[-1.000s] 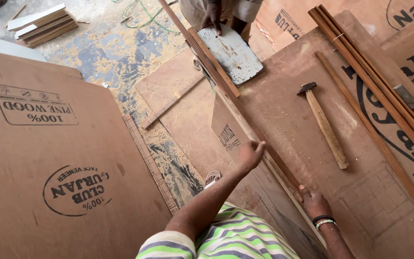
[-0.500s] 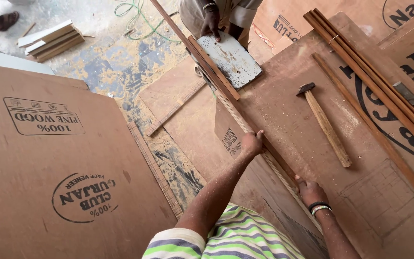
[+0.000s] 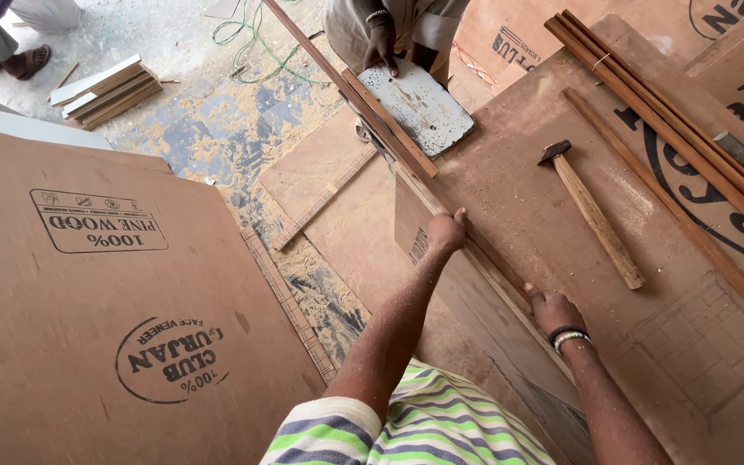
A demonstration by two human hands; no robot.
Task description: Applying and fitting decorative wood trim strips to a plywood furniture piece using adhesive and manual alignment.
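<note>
The left hand [image 3: 446, 232] is sliding farther up the long wooden strip [image 3: 484, 258], away from the body, with the arm stretching out straighter than a second ago. The right hand [image 3: 551, 310] is edging up the same strip a little. At the far end, another person's hand [image 3: 381, 50] is settling onto the top of the pale, paint-flecked board [image 3: 419, 108].

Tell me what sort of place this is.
Most likely a carpentry workshop. Large plywood sheets lie about, a hammer rests on a sawdust-strewn board, and both hands, left and right, press on a long wooden strip.
</note>
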